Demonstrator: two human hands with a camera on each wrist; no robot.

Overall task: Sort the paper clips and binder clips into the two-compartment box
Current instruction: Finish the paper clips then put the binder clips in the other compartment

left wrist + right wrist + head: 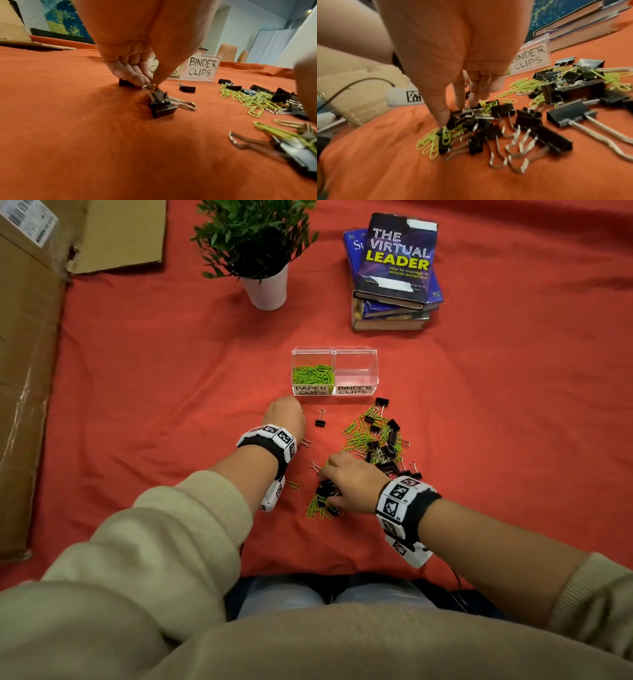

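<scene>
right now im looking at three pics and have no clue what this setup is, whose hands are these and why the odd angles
No machine here: a person wears a head camera and one camera on each wrist, so the wide picture looks down from the head and the other two look along each hand. On the red cloth stands a clear two-compartment box, green paper clips already in the left half. A mixed pile of binder clips and paper clips lies nearer. The left hand pinches the wire handle of one binder clip. The right hand reaches into the pile; its grip is unclear.

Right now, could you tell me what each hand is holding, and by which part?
The left hand pinches a black binder clip by its wire handle. The right hand has its fingers in the clip pile; no grip shows.
</scene>
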